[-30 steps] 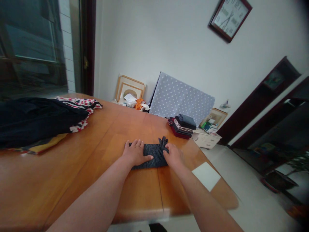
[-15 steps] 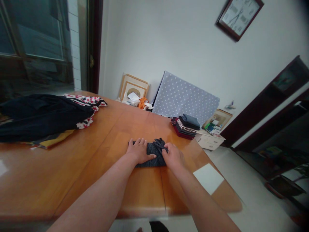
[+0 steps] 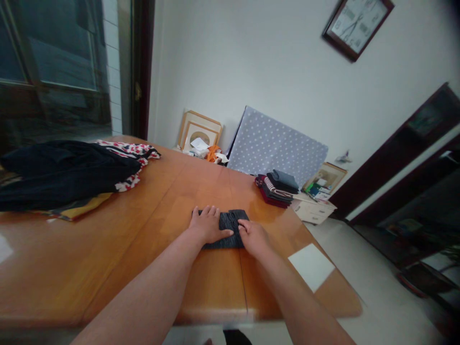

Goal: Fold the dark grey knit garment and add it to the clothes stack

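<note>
Head view: I look down on a glossy orange-brown wooden counter [image 3: 151, 249].
Left hand [image 3: 207, 224]: I see it spread flat, palm down, fingers together, pressing on the left half of the dark grey folded knit cloth [image 3: 230, 230].
Right hand [image 3: 253, 237]: loosely curled, fingertips on the cloth's right edge; I cannot tell whether it pinches a fold.
Cloth position: between both hands, partly under the left one, near the counter's middle.
Farther right: a stack of folded dark garments [image 3: 276, 188].

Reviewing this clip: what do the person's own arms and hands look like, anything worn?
Both forearms are bare with no sleeves in view. The left hand and right hand wear no gloves; no rings, watch or bands are visible on wrists or fingers.
</note>
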A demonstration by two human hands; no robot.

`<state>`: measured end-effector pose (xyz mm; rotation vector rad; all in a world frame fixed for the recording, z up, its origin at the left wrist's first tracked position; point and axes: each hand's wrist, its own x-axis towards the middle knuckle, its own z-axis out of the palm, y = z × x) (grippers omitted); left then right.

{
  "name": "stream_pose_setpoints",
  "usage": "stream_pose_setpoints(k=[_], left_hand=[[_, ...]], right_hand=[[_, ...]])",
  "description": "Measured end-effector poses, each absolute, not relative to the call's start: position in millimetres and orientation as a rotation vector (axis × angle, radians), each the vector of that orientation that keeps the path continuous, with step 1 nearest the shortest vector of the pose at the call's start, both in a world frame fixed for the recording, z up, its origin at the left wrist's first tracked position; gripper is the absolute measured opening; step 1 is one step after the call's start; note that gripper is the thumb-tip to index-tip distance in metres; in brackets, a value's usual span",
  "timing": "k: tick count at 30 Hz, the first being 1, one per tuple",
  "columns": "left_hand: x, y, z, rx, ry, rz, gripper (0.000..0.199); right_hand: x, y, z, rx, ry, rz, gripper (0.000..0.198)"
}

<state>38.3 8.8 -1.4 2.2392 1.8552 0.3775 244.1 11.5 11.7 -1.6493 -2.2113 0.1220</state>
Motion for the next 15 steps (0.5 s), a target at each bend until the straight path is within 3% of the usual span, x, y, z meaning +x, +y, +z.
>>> stream_pose_setpoints(k=[8, 15], left_hand=[[39, 6, 3, 2.232, 1.838, 0.420, 0.103], [39, 7, 2, 2.219, 1.824, 0.416, 0.104]], right_hand=[[265, 21, 22, -1.596, -2.002, 0.525, 0.038], [258, -15, 9, -1.568, -2.219, 0.180, 0.026]])
